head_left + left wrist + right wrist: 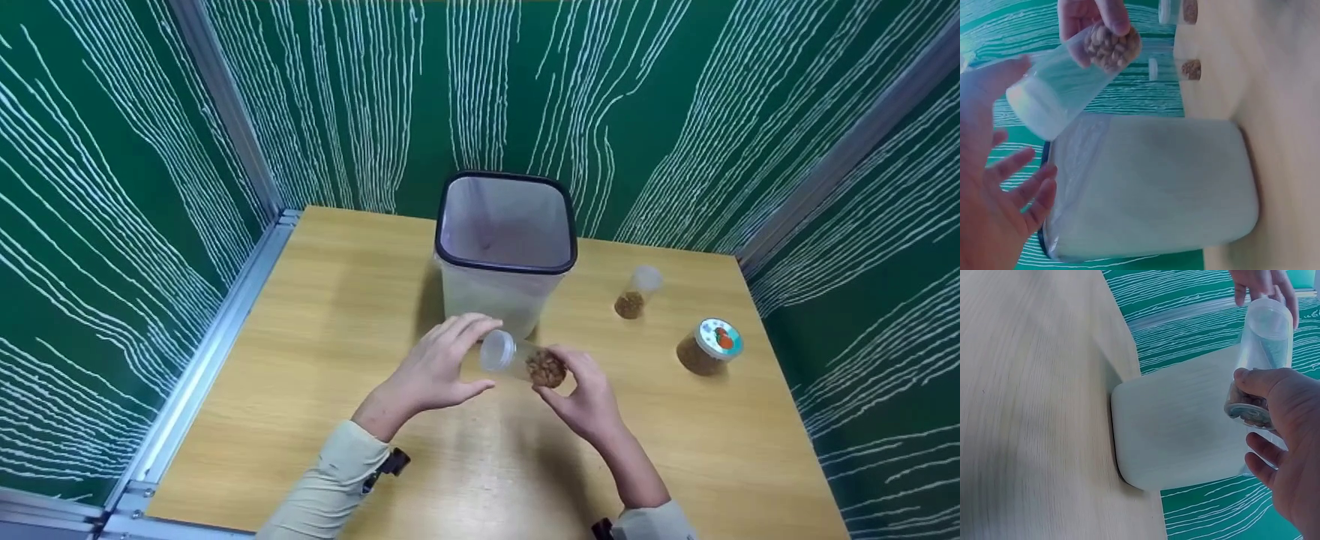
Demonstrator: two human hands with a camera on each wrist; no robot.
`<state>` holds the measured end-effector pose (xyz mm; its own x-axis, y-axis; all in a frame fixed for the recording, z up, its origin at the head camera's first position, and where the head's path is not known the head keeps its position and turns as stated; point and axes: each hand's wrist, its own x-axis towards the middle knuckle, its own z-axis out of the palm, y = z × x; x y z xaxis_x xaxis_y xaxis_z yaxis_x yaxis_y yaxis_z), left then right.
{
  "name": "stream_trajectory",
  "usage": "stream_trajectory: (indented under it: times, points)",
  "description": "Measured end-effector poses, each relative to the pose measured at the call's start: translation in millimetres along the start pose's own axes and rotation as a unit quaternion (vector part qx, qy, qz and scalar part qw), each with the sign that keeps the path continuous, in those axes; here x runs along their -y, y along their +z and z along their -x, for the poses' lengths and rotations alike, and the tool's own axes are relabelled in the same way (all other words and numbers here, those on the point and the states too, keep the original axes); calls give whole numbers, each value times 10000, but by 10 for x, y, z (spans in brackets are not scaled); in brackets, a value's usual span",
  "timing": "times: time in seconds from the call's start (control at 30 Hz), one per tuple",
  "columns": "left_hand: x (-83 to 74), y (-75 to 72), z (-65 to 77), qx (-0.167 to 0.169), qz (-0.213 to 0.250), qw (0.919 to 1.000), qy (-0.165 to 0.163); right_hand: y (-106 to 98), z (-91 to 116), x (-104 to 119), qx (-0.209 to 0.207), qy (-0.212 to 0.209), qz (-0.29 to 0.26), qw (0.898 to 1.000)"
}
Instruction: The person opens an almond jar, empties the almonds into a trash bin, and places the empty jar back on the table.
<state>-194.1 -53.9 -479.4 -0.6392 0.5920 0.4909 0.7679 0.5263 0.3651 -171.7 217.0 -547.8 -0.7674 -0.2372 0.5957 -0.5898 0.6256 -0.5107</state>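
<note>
My right hand (pixel 589 394) pinches a clear plastic jar (pixel 523 360) near its base, between thumb and fingers. The jar is tilted, its white lid (pixel 495 350) pointing to the left, and small brown pieces (pixel 1109 48) that look like nuts lie at its bottom end. My left hand (pixel 431 367) is spread around the lid end, thumb below and fingers above. In the left wrist view a gap shows between most of its fingers and the lid. Both hands and the jar are held above the table, in front of a tall bin (pixel 495 296).
The translucent bin has a dark rim and a liner inside. Right of it on the wooden table (pixel 337 300) stand a slim jar (pixel 637 292) with brown contents and a wider jar (pixel 709 349) with a printed lid. Green walls (pixel 427 97) in metal framing enclose the table.
</note>
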Motion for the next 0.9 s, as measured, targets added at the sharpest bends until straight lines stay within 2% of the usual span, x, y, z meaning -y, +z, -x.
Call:
stream_trajectory:
  times: [0.07,0.17,0.37,0.47,0.7,0.8,0.9]
  points:
    - [8,-32,-15,73,-117,9994,317,-11,14,-10,-41,-14,-19,10000]
    - [27,-39,-23,110,-220,9978,617,-7,30,-28,-45,-34,-56,10000]
    - [86,-4,-48,-125,-211,9965,796,10,-48,-35,65,-113,-152,9998]
    - [99,-4,-70,-241,-213,9967,748,-10,-95,-21,85,-97,-171,9998]
    - [171,-39,-127,-253,-42,9979,602,-5,-156,-16,-97,-233,-161,9996]
    - [190,-27,-116,-244,35,9988,418,22,-131,-16,-118,-220,-235,9994]
    - [179,0,-69,-219,-40,9997,74,57,-79,-17,-142,-260,-251,9992]
